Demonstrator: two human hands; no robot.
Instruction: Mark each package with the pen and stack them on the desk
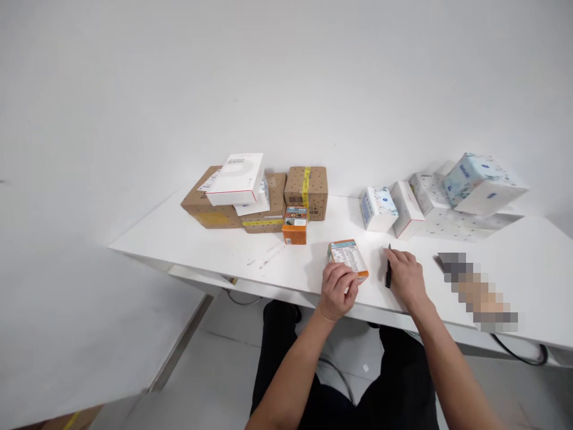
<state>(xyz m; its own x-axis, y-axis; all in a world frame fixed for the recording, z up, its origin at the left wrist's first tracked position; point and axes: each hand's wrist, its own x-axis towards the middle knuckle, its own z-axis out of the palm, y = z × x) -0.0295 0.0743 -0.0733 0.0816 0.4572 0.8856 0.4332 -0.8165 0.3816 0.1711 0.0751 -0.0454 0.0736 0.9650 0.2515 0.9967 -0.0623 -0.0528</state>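
Observation:
An orange-and-white small carton [348,254] lies near the table's front edge, its printed label facing up. My left hand [338,289] has its fingers curled over the carton's near side, gripping it there. To the right, my right hand [406,276] is closed on a slim black pen-shaped tool [388,276], held close to the tabletop; its exact kind is too small to tell. A second orange carton [295,227] stands upright behind and to the left, in front of a brown cardboard box [308,188] sealed with yellow tape.
Brown boxes [264,224] with a white flat box [237,179] on top are stacked at left. Blue-and-white cartons [379,209] and a white box [407,212] stand at the back right. A pixelated item [477,292] lies on the white table [174,242] beside my right arm.

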